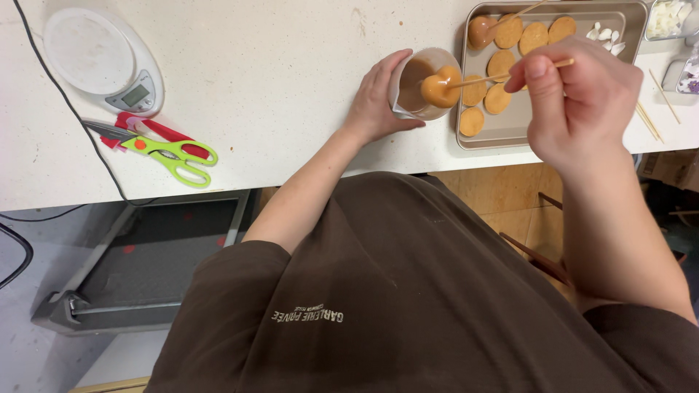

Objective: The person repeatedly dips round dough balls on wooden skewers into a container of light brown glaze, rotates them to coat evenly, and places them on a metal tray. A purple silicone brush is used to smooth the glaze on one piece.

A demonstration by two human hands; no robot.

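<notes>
My left hand (378, 94) grips a clear plastic cup (405, 102) of caramel-coloured sauce, tilted on the white counter. My right hand (575, 102) pinches a thin wooden skewer (484, 78) whose tip carries a round ball coated in the orange-brown sauce (440, 87), held at the cup's mouth. Just right of the cup lies a metal baking tray (510, 135) with several round biscuits (498, 98) and another coated ball on a skewer (482, 30) at its far left corner.
A white kitchen scale (102, 58) stands at the far left of the counter (277, 80), with green-handled scissors (171, 154) and a red-handled tool (164, 132) beside it. Loose skewers (648, 120) and small containers (666, 18) lie right of the tray. A grey platform (145, 262) sits on the floor.
</notes>
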